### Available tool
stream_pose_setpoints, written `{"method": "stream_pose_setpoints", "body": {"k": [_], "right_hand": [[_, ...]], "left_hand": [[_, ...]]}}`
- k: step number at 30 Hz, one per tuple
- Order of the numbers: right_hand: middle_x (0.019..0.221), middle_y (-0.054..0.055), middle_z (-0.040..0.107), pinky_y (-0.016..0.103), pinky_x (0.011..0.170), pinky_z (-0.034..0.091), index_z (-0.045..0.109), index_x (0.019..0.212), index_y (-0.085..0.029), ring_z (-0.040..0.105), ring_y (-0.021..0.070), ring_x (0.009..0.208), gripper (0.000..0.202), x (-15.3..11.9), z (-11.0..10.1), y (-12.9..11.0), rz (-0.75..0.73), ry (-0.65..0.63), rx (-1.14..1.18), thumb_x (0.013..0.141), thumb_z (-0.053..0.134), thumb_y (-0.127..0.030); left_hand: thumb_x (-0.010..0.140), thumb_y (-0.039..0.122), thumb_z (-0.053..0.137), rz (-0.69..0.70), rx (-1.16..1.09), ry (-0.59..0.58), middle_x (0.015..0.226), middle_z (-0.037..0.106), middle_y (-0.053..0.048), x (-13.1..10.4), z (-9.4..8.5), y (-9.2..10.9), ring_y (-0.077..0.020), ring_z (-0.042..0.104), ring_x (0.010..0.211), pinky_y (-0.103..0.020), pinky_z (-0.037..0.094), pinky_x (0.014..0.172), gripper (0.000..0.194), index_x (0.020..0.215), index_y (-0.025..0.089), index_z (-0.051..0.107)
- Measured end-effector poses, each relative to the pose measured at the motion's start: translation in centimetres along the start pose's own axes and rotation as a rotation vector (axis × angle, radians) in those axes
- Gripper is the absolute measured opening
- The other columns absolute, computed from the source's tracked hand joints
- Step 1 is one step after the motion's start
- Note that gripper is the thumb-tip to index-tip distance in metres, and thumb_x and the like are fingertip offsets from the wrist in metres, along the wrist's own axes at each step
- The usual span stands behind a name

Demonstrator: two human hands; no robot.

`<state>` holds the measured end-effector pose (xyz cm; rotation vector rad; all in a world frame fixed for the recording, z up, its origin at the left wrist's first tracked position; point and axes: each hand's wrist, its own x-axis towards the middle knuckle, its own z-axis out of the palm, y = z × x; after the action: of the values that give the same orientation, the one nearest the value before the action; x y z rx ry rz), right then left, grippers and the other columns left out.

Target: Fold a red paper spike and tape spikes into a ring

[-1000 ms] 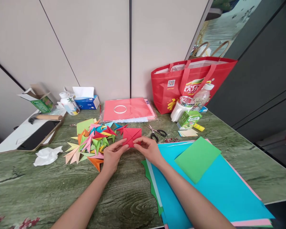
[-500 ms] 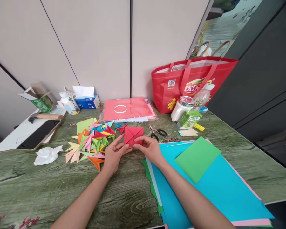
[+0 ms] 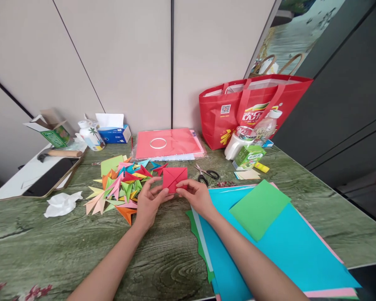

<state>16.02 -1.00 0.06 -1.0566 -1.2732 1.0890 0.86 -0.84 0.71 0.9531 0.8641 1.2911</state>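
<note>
A small red folded paper square (image 3: 174, 177), with crossing diagonal creases, is held up above the table between both hands. My left hand (image 3: 151, 200) pinches its lower left edge, with the index finger lifted away from the paper. The lower right part is gripped between thumb and fingers of my right hand (image 3: 196, 195). Just left of my left hand lies a pile of folded paper pieces (image 3: 125, 186) in many colours. Behind my right hand are scissors (image 3: 206, 173) with black handles, blades apart.
Blue paper sheets (image 3: 282, 255) lie under my right forearm, topped by a green sheet (image 3: 260, 209). A crumpled tissue (image 3: 62, 205) sits left. Behind stand a tissue box (image 3: 114, 134), a red bag (image 3: 219, 121), a mug (image 3: 235, 146) and a green carton (image 3: 248, 157).
The red folded paper has shifted very slightly left, and my left index finger sits a little farther from it. Both hands keep their hold.
</note>
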Motion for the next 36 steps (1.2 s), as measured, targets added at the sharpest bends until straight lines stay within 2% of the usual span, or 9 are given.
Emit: {"method": "stream_pose_setpoints", "body": {"k": [3, 5, 11, 14, 17, 20, 24, 27, 36], "right_hand": [[0.069, 0.001, 0.064, 0.025, 0.054, 0.050, 0.065, 0.075, -0.018, 0.058, 0.0125, 0.055, 0.014, 0.05, 0.04, 0.17, -0.001, 0.006, -0.003, 0.067, 0.067, -0.029], [0.069, 0.001, 0.065, 0.025, 0.054, 0.051, 0.066, 0.074, -0.018, 0.057, 0.0126, 0.055, 0.014, 0.06, 0.11, 0.32, 0.001, 0.013, 0.004, 0.067, 0.067, -0.030], [0.075, 0.003, 0.067, 0.025, 0.055, 0.051, 0.067, 0.077, -0.019, 0.059, 0.0138, 0.059, 0.016, -0.11, 0.24, 0.13, -0.044, 0.014, -0.081, 0.073, 0.062, -0.033], [0.076, 0.003, 0.068, 0.027, 0.063, 0.049, 0.067, 0.076, -0.018, 0.061, 0.0165, 0.068, 0.014, -0.21, 0.23, -0.19, -0.109, 0.045, -0.183, 0.069, 0.066, -0.031], [0.073, 0.003, 0.068, 0.028, 0.067, 0.048, 0.067, 0.071, -0.018, 0.061, 0.0174, 0.069, 0.012, -0.16, 0.15, -0.30, -0.110, 0.064, -0.198, 0.066, 0.068, -0.029], [0.074, 0.003, 0.069, 0.028, 0.067, 0.048, 0.068, 0.071, -0.018, 0.062, 0.0175, 0.069, 0.010, -0.02, -0.04, -0.35, -0.073, 0.043, -0.169, 0.067, 0.067, -0.026], [0.074, 0.002, 0.070, 0.027, 0.066, 0.047, 0.069, 0.074, -0.018, 0.062, 0.0169, 0.069, 0.009, 0.05, -0.29, -0.52, -0.059, -0.022, -0.185, 0.067, 0.066, -0.024], [0.067, 0.001, 0.068, 0.026, 0.060, 0.047, 0.068, 0.074, -0.018, 0.060, 0.0147, 0.060, 0.011, 0.03, -0.29, -0.53, -0.033, -0.063, -0.190, 0.067, 0.067, -0.026], [0.053, -0.005, 0.054, 0.022, 0.045, 0.044, 0.054, 0.068, -0.018, 0.054, 0.0110, 0.046, 0.022, 0.17, -0.13, -0.02, 0.032, -0.032, -0.062, 0.064, 0.070, -0.034]], "left_hand": [[0.061, 0.022, 0.073, -0.001, 0.036, 0.027, 0.068, 0.066, 0.002, 0.06, -0.15, -0.23, -0.0142, 0.065, 0.064, -0.036, 0.057, 0.071, 0.025, 0.082, 0.016, 0.061], [0.059, 0.023, 0.075, -0.011, 0.063, 0.048, 0.067, 0.066, 0.001, 0.09, -0.24, -0.36, -0.0144, 0.065, 0.063, -0.034, 0.057, 0.071, 0.021, 0.074, 0.013, 0.064], [0.059, 0.024, 0.075, -0.020, 0.086, 0.071, 0.069, 0.069, -0.001, -0.05, -0.15, -0.36, -0.0166, 0.066, 0.064, -0.035, 0.057, 0.072, 0.022, 0.076, 0.013, 0.067], [0.058, 0.026, 0.075, -0.031, 0.107, 0.044, 0.072, 0.071, -0.003, -0.23, 0.01, -0.27, -0.0193, 0.067, 0.067, -0.037, 0.057, 0.074, 0.024, 0.077, 0.013, 0.067], [0.059, 0.029, 0.074, -0.068, 0.104, 0.000, 0.073, 0.072, -0.004, -0.30, 0.07, -0.20, -0.0222, 0.068, 0.070, -0.039, 0.056, 0.073, 0.034, 0.088, 0.014, 0.063], [0.062, 0.030, 0.073, -0.122, 0.090, 0.001, 0.068, 0.071, -0.003, -0.16, 0.01, -0.07, -0.0230, 0.069, 0.065, -0.039, 0.057, 0.067, 0.044, 0.099, 0.017, 0.054], [0.063, 0.032, 0.073, -0.223, 0.124, -0.005, 0.064, 0.071, -0.007, 0.04, -0.13, 0.09, -0.0239, 0.069, 0.062, -0.034, 0.057, 0.059, 0.033, 0.084, 0.013, 0.056], [0.061, 0.031, 0.074, -0.254, 0.133, -0.011, 0.064, 0.071, -0.008, 0.05, -0.21, 0.08, -0.0227, 0.069, 0.061, -0.032, 0.057, 0.059, 0.028, 0.072, 0.011, 0.058], [0.057, 0.029, 0.077, -0.255, 0.118, 0.017, 0.063, 0.071, -0.007, -0.04, -0.07, -0.14, -0.0211, 0.069, 0.060, -0.034, 0.058, 0.064, 0.028, 0.070, 0.011, 0.059]]}}
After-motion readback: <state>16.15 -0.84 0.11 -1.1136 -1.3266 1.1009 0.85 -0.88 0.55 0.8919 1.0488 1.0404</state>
